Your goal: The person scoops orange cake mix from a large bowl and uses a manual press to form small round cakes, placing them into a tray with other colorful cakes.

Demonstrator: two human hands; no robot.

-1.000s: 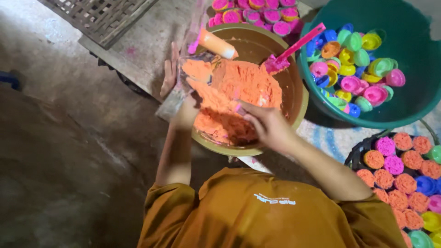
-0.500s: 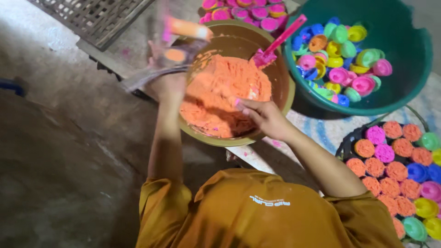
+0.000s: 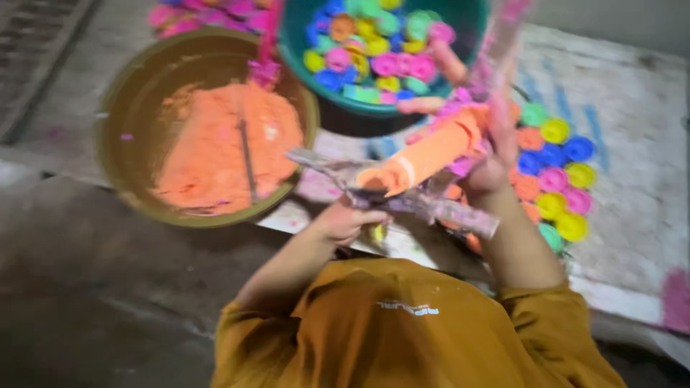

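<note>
Both hands have left the brown bowl [image 3: 126,115] of orange powder [image 3: 215,144]. Left hand [image 3: 348,221] and right hand [image 3: 496,154] grip an orange-filled tube [image 3: 424,154] in clear wrap, raised near the green tub [image 3: 305,72].

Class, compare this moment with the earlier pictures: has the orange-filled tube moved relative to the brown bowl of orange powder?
Yes. The orange-filled tube, held by both hands, earlier sat at the brown bowl's far-left rim; it is now clear of the bowl, to its right, beside the green tub.
</note>
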